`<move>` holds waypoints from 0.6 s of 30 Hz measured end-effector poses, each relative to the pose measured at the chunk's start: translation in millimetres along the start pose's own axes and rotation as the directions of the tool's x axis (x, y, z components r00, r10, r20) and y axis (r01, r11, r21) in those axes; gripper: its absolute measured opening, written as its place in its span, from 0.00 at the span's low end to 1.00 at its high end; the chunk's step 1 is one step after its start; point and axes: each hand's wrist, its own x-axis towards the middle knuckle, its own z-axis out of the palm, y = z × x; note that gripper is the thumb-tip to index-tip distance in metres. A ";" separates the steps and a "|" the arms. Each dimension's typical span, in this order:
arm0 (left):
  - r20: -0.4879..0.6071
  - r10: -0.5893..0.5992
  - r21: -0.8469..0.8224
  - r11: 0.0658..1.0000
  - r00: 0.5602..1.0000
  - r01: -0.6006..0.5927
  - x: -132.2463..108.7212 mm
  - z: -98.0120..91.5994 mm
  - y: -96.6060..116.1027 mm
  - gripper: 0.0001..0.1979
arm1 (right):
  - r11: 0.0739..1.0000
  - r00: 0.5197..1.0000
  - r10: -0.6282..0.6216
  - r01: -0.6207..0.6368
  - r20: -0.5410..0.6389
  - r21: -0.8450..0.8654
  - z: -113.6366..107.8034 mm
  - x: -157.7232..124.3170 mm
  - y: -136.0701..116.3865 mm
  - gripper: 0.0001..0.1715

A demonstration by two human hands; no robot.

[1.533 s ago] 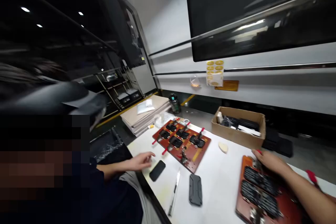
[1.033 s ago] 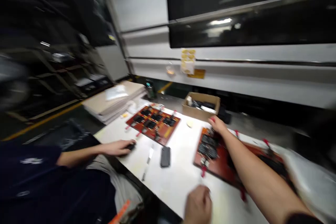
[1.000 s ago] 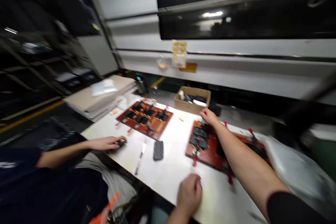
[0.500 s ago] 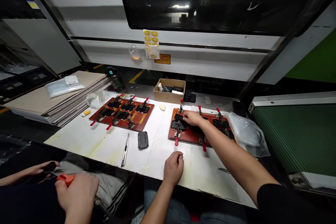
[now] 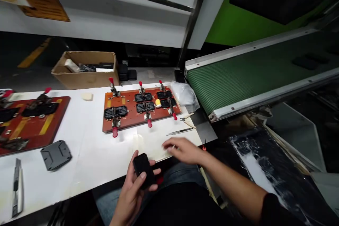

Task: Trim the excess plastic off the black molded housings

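My left hand (image 5: pixel 135 187) is closed around a small black plastic part (image 5: pixel 143 168), held over my lap at the near edge of the white table (image 5: pixel 87 155). To its right, my right hand (image 5: pixel 182 150) hovers low over the table edge with fingers spread and loosely curled, blurred; a thin pale sliver shows at its fingertips. Beyond both hands lies a red-brown fixture board (image 5: pixel 139 107) with red-handled toggle clamps and several black parts seated in it. A slim metal tool (image 5: pixel 180 131) lies between that board and my right hand.
A second fixture board (image 5: pixel 29 120) lies at the left, with a loose dark grey part (image 5: pixel 56 154) and a utility knife (image 5: pixel 16 187) in front of it. A cardboard box (image 5: pixel 84 69) stands behind. A green conveyor belt (image 5: pixel 251 74) runs at the right. A plastic bag (image 5: pixel 184 93) lies beside the board.
The view swung right, away from the co-worker. My right hand pulled back from the fixture board to the table edge. My left hand left the table and now grips a black part.
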 end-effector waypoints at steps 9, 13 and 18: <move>0.048 -0.015 -0.034 0.999 0.999 0.017 -24.1 14.4 -7.5 0.42 | 0.887 0.956 0.202 -0.270 -0.212 -0.373 -88.1 22.5 114.1 0.27; 0.061 0.027 -0.183 0.983 0.998 -0.015 -35.5 5.8 -4.3 0.43 | 0.925 0.989 0.049 -0.097 -0.140 -0.366 -85.9 11.1 80.9 0.23; 0.067 0.154 -0.243 0.961 0.986 -0.134 -43.8 -2.5 -1.8 0.46 | 0.916 0.932 -0.357 0.362 0.059 -0.174 -61.4 -9.1 -14.2 0.26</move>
